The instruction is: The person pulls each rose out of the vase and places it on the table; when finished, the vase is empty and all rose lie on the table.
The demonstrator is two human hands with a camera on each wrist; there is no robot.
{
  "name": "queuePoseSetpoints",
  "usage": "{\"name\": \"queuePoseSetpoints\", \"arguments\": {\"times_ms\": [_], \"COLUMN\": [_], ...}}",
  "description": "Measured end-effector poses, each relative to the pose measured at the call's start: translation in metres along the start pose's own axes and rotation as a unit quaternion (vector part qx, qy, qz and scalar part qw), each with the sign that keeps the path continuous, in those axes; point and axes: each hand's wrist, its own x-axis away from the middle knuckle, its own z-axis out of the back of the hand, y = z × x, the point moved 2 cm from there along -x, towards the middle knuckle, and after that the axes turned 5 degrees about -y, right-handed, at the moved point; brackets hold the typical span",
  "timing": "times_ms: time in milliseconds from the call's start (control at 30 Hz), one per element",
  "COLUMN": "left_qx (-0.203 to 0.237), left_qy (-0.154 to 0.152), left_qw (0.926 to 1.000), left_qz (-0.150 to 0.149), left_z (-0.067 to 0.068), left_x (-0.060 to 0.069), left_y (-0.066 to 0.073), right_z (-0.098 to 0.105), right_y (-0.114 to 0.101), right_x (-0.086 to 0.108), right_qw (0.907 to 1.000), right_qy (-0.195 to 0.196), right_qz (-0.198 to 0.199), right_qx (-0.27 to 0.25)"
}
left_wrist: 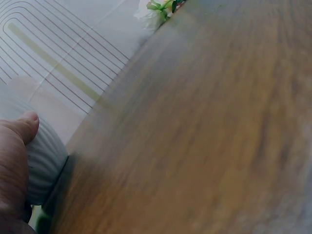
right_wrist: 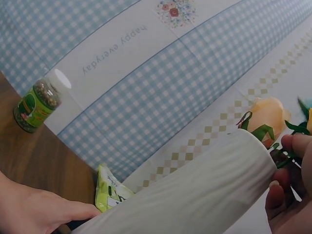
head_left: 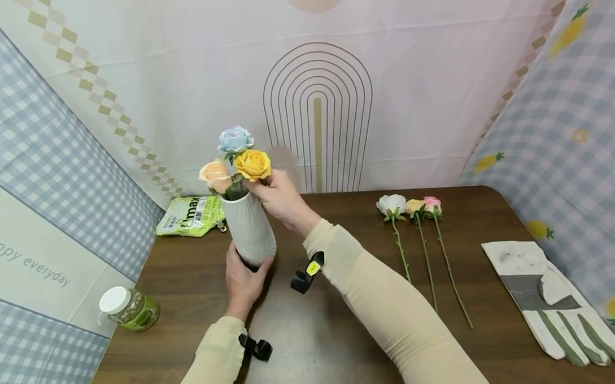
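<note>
A white ribbed vase [head_left: 249, 228] leans a little to the left on the table, holding a blue rose [head_left: 235, 139], a peach rose [head_left: 215, 175] and a yellow rose [head_left: 253, 164]. Low on the vase, my left hand [head_left: 244, 286] grips it with thumb and fingers on either side. At the rim, my right hand [head_left: 282, 199] pinches the yellow rose just under its bloom. The right wrist view shows those fingers around a green stem beside the vase mouth, near the peach rose [right_wrist: 265, 118]. Most stems are hidden inside the vase.
To the right lie a white rose [head_left: 391, 205], a small yellow rose [head_left: 415, 206] and a pink rose [head_left: 432, 205] on long stems. White gloves [head_left: 548, 296] rest at the far right. Behind the vase lies a green packet [head_left: 187, 217]; a lidded jar [head_left: 130, 309] stands left.
</note>
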Motion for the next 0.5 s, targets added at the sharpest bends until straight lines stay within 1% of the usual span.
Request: {"name": "queuePoseSetpoints", "arguments": {"times_ms": [100, 167, 300, 367, 433, 500], "left_qx": [0.000, 0.000, -0.001, -0.002, -0.002, -0.002], "left_qy": [0.001, 0.002, 0.004, 0.005, 0.006, 0.006], "left_qw": [1.0000, 1.0000, 1.0000, 1.0000, 1.0000, 0.9999], "left_qz": [-0.002, -0.003, -0.006, -0.006, -0.007, -0.008], "left_z": [0.0000, -0.0001, -0.0004, -0.0005, -0.0005, -0.0005], "left_x": [0.0000, 0.0000, -0.0001, -0.0001, -0.0001, -0.0001], "left_y": [0.0001, 0.0000, -0.0001, -0.0004, -0.0005, -0.0003], "right_z": [-0.0007, -0.0009, -0.0008, -0.0007, -0.0003, 0.0009], "right_y": [0.0015, 0.0027, 0.0038, 0.0050, 0.0069, 0.0096], "right_x": [-0.0017, -0.0026, -0.0024, -0.0019, -0.0014, -0.0005], "right_qw": [0.9998, 0.9998, 0.9991, 0.9984, 0.9979, 0.9973], "right_qy": [-0.011, -0.013, -0.014, -0.021, -0.027, -0.023], "right_qz": [-0.007, -0.015, -0.038, -0.044, -0.045, -0.044], "right_qx": [-0.014, -0.009, 0.014, 0.028, 0.039, 0.054]}}
